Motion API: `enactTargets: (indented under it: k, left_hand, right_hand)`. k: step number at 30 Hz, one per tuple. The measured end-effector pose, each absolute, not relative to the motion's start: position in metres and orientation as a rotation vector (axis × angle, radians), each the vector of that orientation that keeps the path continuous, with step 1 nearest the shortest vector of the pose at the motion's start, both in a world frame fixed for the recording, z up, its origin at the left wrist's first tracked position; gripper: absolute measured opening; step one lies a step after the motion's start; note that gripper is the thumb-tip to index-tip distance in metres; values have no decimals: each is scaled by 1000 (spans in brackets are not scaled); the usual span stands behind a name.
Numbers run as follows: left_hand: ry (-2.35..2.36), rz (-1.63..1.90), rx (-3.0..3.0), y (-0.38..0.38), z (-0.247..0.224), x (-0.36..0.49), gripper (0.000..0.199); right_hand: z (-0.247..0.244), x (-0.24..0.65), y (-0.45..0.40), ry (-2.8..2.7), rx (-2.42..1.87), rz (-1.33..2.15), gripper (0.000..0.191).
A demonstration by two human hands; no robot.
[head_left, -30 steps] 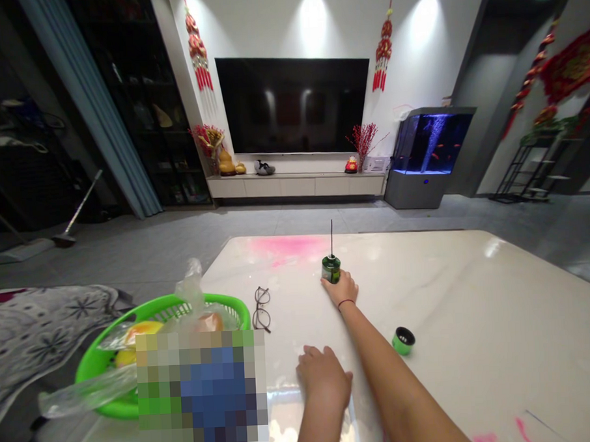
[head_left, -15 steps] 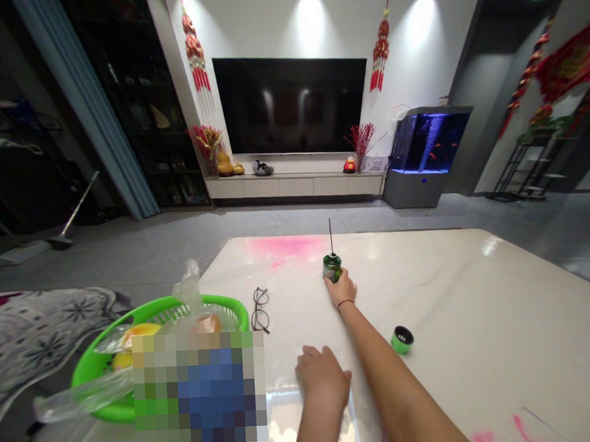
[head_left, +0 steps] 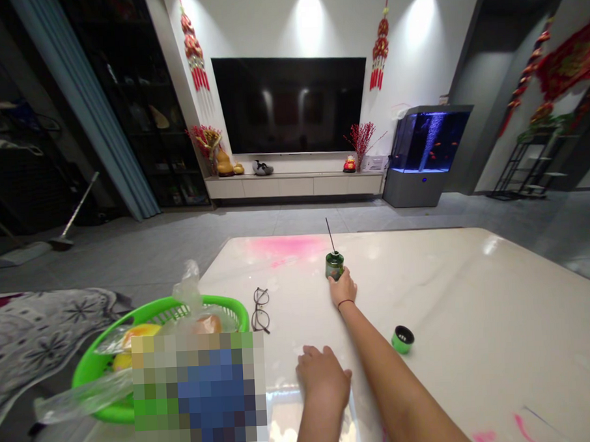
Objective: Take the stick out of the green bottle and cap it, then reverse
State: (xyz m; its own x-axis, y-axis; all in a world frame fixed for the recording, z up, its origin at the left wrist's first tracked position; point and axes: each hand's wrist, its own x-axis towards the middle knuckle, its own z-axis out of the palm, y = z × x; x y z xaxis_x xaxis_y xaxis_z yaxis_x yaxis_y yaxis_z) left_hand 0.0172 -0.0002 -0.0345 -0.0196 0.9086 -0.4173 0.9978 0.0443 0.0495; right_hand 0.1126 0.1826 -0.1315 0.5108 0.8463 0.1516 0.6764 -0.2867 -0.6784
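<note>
My right hand [head_left: 343,288], with a thin dark band at the wrist, reaches far forward over the pale table. Its thumb and fingers close around the near side of a small dark green diffuser bottle [head_left: 335,265]. One thin dark stick [head_left: 330,235] rises from the bottle's neck, leaning left. Nearer to me, my left hand [head_left: 324,376] lies palm down on the table with nothing in it, fingers stretched out. A green cap with a black inside [head_left: 402,339] sits to the right of my right forearm.
Folded eyeglasses [head_left: 260,310] lie left of my hands. Beside them a green basket [head_left: 86,373] holds fruit and plastic bags, partly blurred out. Pink stains [head_left: 289,246] mark the table [head_left: 474,285]. Beyond stand a low cabinet [head_left: 293,186], a television [head_left: 290,104] and a fish tank [head_left: 426,143].
The bottle has shifted slightly right and its stick now leans left instead of standing upright. My right thumb has moved a little right, to the bottle's lower front. My left hand stays put.
</note>
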Motion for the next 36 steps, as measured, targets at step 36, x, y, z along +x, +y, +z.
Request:
enactTargets:
  k: [36]
  left_hand:
    - [1946,-330,1934,-2,-33,14,55]
  right_hand:
    - [-114,102,183,-1186,-2249,192,59]
